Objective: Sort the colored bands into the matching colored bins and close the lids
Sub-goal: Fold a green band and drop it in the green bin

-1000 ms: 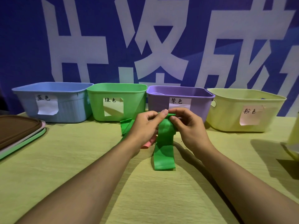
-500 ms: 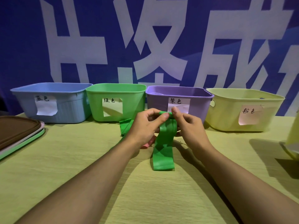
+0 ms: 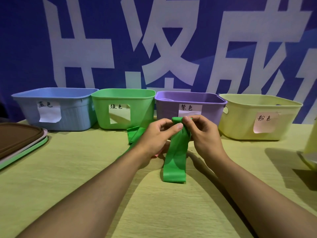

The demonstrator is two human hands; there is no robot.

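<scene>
A staged demo booth: labelled bins [image 3: 123,109] on a table [image 3: 68,169] before a printed banner [image 3: 34,48].

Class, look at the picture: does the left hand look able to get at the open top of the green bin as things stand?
Probably yes. The green bin stands lidless just beyond the left hand, with nothing between them, though that hand now pinches the green band together with the right hand.
</scene>
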